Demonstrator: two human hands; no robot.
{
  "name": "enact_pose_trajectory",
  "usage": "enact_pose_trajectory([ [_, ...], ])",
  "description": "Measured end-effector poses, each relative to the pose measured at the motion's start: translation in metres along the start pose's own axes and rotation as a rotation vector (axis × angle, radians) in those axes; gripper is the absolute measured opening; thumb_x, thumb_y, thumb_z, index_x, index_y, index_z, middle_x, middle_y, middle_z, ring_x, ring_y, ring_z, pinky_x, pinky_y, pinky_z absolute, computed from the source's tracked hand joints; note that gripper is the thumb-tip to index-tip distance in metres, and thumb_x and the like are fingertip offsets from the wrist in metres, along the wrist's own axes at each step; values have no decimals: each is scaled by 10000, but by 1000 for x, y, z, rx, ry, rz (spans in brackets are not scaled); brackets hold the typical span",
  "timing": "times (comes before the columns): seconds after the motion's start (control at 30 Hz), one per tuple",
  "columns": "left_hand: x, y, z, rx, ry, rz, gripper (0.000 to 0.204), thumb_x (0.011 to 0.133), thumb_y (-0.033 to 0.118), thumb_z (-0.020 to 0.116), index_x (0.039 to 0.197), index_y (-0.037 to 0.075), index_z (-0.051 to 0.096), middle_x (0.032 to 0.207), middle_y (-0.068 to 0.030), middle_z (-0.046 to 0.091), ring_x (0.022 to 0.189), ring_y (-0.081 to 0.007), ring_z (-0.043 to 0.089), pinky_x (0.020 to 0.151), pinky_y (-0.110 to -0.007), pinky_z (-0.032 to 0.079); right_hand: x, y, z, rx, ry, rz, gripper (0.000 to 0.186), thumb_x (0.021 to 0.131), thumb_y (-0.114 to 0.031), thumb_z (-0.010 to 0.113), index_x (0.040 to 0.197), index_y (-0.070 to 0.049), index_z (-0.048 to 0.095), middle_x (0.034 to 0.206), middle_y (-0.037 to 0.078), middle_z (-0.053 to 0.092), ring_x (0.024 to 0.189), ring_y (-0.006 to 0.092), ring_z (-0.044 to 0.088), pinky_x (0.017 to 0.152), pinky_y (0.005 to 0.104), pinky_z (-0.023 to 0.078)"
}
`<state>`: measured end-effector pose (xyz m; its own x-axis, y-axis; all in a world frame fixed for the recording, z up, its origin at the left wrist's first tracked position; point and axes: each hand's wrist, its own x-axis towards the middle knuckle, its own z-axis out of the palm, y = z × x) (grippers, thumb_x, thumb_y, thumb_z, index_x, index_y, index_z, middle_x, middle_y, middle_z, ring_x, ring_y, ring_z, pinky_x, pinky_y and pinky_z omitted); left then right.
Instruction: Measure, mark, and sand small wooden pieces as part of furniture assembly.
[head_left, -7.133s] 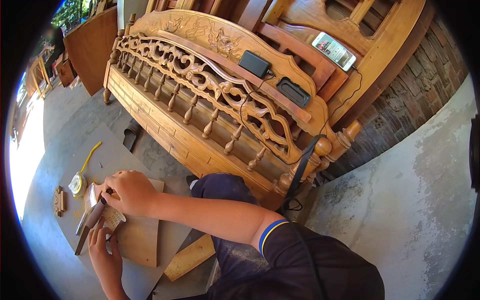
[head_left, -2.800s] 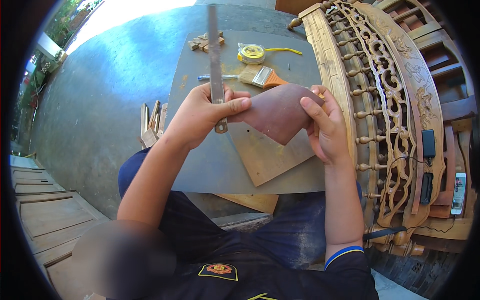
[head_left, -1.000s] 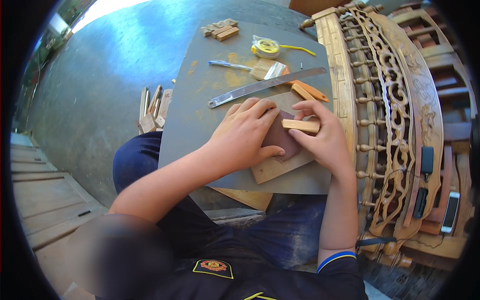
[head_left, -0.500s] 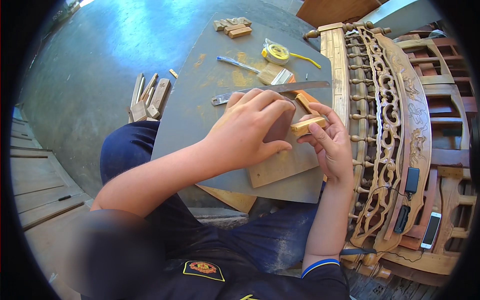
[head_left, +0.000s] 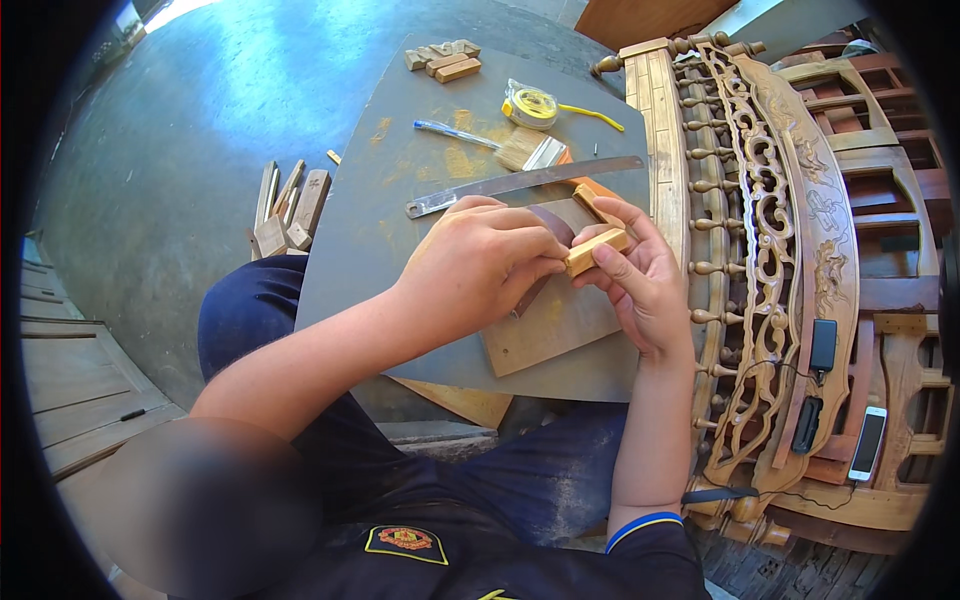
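My right hand (head_left: 645,280) holds a small light-brown wooden block (head_left: 600,250) between thumb and fingers, above the table. My left hand (head_left: 480,255) is closed, its thumb and fingertips pinched at the block's left end. Below my hands lies a flat wooden board (head_left: 545,340) with a dark reddish-brown sheet (head_left: 552,222) on it, partly hidden by my left hand. Another small wooden block (head_left: 590,203) sits just beyond my right fingers. A long metal blade (head_left: 520,186) lies across the table beyond my left hand.
The grey tabletop (head_left: 375,220) also carries a paintbrush (head_left: 525,150), a blue pen (head_left: 455,132), a yellow tape measure (head_left: 530,105) and several wood pieces (head_left: 445,62). Carved wooden furniture (head_left: 760,250) borders it on the right, with a phone (head_left: 868,443) on it. Wood offcuts (head_left: 290,210) lie at left.
My left hand has closed from a spread pose, bringing its fingertips to the block's end. My right hand has shifted slightly left with the block. The whole view has shifted a little.
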<state>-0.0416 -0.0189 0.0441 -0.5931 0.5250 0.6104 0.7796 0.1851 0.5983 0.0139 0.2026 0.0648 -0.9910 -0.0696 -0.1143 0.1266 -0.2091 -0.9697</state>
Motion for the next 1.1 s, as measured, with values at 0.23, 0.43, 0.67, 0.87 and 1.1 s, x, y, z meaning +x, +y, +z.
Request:
enact_pose_trajectory([
  [0.23, -1, 2, 5, -72, 43, 25, 78, 844, 155, 779, 868, 101, 728, 869, -27, 714, 844, -228, 695, 893, -393, 513, 2, 14, 3, 276, 28, 42, 447, 1012, -171, 681, 1375, 42, 533, 1057, 136, 715, 956, 177, 705, 766, 291, 574],
  [0.43, -2, 6, 0, -31, -1, 60, 100, 826, 108, 816, 900, 103, 750, 916, -19, 747, 858, -209, 702, 933, -394, 505, 0, 9, 4, 240, -32, 46, 416, 1038, -218, 647, 1344, 50, 561, 1058, 127, 716, 942, 171, 702, 805, 295, 562],
  [0.67, 2, 9, -2, -22, -22, 52, 105, 822, 86, 801, 894, 110, 728, 910, -18, 729, 860, -222, 690, 923, -396, 494, 0, 6, 5, 202, -14, 33, 402, 1030, -206, 662, 1329, 45, 565, 1041, 119, 721, 936, 168, 700, 814, 300, 563],
  [0.87, -1, 8, -6, 63, -101, 65, 119, 834, 97, 784, 901, 115, 688, 908, -15, 703, 868, -220, 669, 932, -397, 468, -1, 5, 11, -164, 35, -57, 407, 1017, -204, 684, 1328, 32, 568, 1041, 108, 725, 950, 147, 695, 827, 293, 563],
  [1.1, 1, 11, -6, 31, -100, 52, 120, 862, 101, 754, 945, 127, 672, 940, -9, 680, 902, -206, 655, 861, -378, 426, -5, 2, 7, 23, -8, -60, 418, 1012, -199, 689, 1333, 33, 559, 1064, 114, 723, 963, 156, 699, 824, 311, 582],
])
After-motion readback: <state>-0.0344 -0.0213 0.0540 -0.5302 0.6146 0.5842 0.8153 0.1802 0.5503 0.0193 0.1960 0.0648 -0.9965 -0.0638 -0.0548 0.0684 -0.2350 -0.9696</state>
